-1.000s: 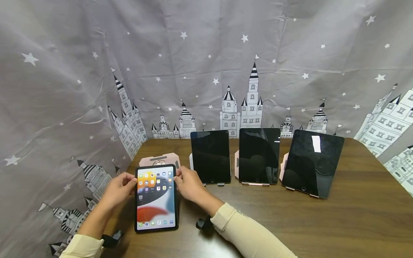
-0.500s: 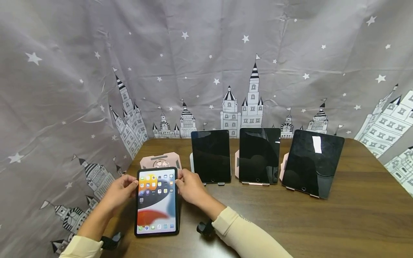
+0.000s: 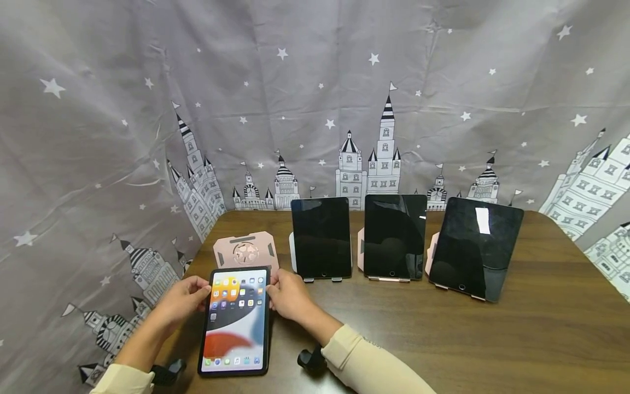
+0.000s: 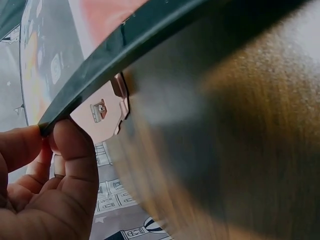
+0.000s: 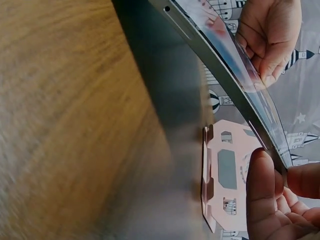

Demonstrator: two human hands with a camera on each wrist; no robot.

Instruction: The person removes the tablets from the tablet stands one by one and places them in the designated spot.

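A tablet (image 3: pixel 235 323) with its screen lit and app icons showing is held between my two hands at the left of the table. My left hand (image 3: pixel 183 300) pinches its left edge near the top, thumb on the front and fingers behind. On the opposite edge my right hand (image 3: pixel 289 295) pinches at about the same height. The right wrist view shows the tablet's side edge tilted and raised off the wood. Behind it stands a pink tablet stand (image 3: pixel 246 249) with a round cut-out pattern, its lower part hidden by the tablet in the head view.
To the right, three dark-screened tablets lean on stands in a row: the left one (image 3: pixel 322 238), the middle one (image 3: pixel 395 238) and the right one (image 3: pixel 474 249). The brown wooden table (image 3: pixel 394 328) runs back to a grey curtain (image 3: pixel 315 82) printed with castles and stars.
Both hands have drawn the lit tablet down toward the person, tilting it slightly. More of the pink stand behind it now shows. The other tablets have stayed put.
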